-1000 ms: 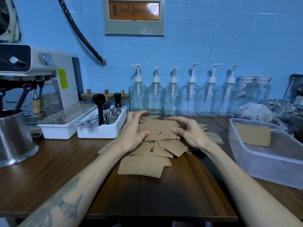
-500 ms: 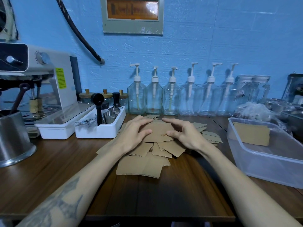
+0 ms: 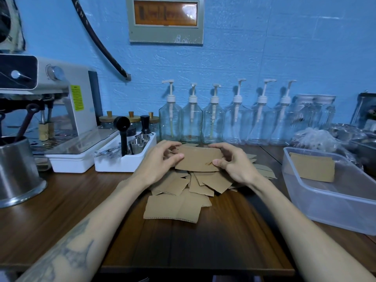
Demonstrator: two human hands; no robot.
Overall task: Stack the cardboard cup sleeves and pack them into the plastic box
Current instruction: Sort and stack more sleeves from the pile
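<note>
A loose heap of brown cardboard cup sleeves (image 3: 183, 192) lies on the wooden counter in front of me. Above the heap, both hands hold a small flat stack of sleeves (image 3: 198, 159) by its ends. My left hand (image 3: 160, 161) pinches the left end and my right hand (image 3: 232, 163) pinches the right end. The clear plastic box (image 3: 329, 202) stands at the right with one sleeve stack (image 3: 312, 168) leaning inside against its far wall.
A white tray of metal cups and coffee tools (image 3: 126, 155) sits just left of my hands, beside an espresso machine (image 3: 50, 110) and a steel bucket (image 3: 18, 171). A row of glass pump bottles (image 3: 213, 123) lines the wall. Bagged items and steel ware crowd the back right.
Both hands have lifted the held stack slightly off the heap and shifted their grip to its two ends. The heap and the box have not moved.
</note>
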